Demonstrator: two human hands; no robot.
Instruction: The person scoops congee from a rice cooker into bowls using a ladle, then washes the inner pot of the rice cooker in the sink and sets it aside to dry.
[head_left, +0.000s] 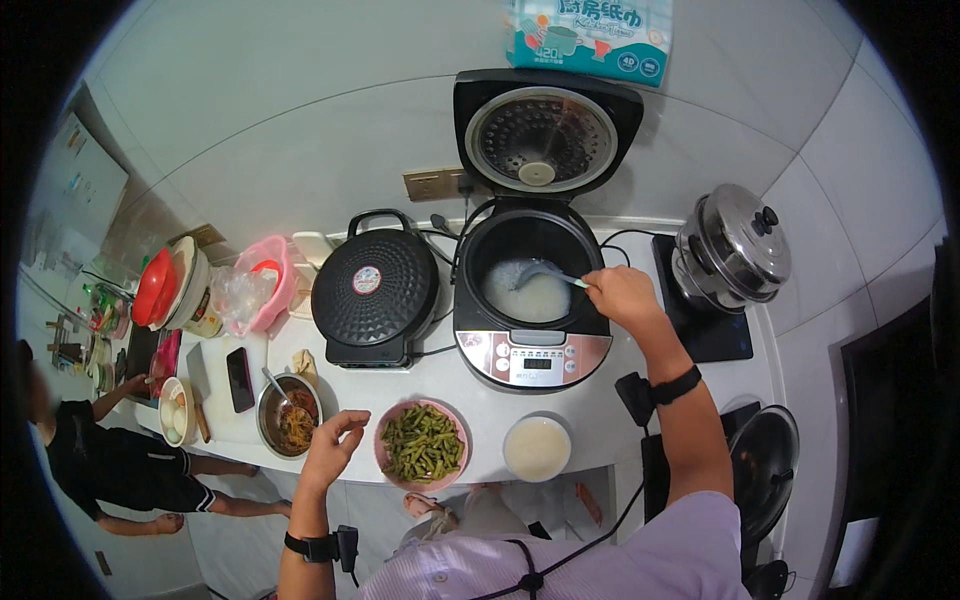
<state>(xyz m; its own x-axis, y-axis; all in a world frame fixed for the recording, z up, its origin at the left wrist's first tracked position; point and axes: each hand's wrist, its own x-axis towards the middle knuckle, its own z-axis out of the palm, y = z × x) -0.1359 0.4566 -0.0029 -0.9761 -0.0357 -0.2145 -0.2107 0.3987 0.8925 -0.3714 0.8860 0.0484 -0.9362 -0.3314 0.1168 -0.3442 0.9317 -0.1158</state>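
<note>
My right hand (621, 295) grips the pale handle of a ladle (541, 271), whose head dips into whitish rice porridge (529, 294) inside an open rice cooker (534, 360). My left hand (335, 448) hangs over the counter's front edge, fingers apart and holding nothing. It is between a steel bowl (264, 429) of shredded food with a spoon in it and a pink plate (381, 457) of cut green beans. A white bowl (537, 448) filled with a pale liquid food stands in front of the cooker.
A black electric griddle (375, 289) stands left of the cooker; a steel pot (731, 247) is on the induction hob (705, 337) at right. A phone (240, 379), a cleaver (199, 382) and a bowl of eggs (175, 412) lie left. Another person (120, 465) stands far left.
</note>
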